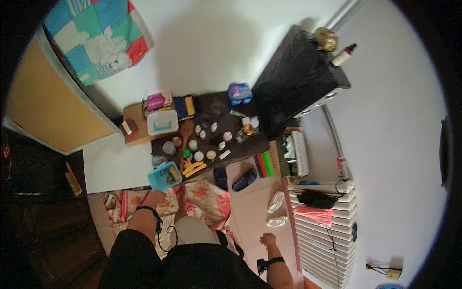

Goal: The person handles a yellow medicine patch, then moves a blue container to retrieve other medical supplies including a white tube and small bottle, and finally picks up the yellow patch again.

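My left hand is at the near rim of a turquoise plastic basket, and whether its fingers grip the rim is hidden. In the basket lie a dark cord and a tan object. The basket sits at the front edge, where a white tabletop meets a dark wooden table. Beside it are yellow strip-like objects, a green-lidded jar and a white-lidded jar. My right hand hangs low over the tiled floor, holding nothing, its fingers loosely apart.
Small bottles, a lidded clear box and a blue package crowd the tables. A tall black speaker leans at the right. Slippers lie on the floor, near a white radiator. A floral cloth hangs in front.
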A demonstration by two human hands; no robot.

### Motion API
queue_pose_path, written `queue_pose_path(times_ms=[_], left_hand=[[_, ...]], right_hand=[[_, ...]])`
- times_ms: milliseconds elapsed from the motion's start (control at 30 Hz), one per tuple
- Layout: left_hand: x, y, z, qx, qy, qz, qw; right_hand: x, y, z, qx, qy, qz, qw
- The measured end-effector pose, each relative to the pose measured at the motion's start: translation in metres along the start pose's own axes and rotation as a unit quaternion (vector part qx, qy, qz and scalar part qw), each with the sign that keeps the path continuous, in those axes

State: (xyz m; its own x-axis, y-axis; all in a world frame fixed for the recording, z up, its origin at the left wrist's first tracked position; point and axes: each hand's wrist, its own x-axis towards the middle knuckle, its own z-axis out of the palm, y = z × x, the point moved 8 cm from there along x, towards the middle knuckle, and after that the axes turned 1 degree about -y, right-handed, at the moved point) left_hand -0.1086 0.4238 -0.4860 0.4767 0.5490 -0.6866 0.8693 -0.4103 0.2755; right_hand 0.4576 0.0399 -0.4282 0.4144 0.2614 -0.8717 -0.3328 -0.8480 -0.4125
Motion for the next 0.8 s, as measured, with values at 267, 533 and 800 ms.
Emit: queue_pose_path(times_ms=[267, 533, 800], left_hand=[[0.053, 0.005, -0.021, -0.456, -0.021, -0.195, 0.868], [0.112, -0.036, 0.003, -0.11, 0.066, -0.057, 0.99], [0.123, -0.029, -0.016, -0.417, 0.031, -0.259, 0.871]], right_hand=[[-0.023, -0.11, 0.167, -0.03, -0.11, -0.061, 0.992], [-0.053, -0.205, 0.28, -0.182, -0.095, -0.163, 0.965], [-0.033, -0.137, 0.256, -0.296, -0.095, -0.04, 0.95]])
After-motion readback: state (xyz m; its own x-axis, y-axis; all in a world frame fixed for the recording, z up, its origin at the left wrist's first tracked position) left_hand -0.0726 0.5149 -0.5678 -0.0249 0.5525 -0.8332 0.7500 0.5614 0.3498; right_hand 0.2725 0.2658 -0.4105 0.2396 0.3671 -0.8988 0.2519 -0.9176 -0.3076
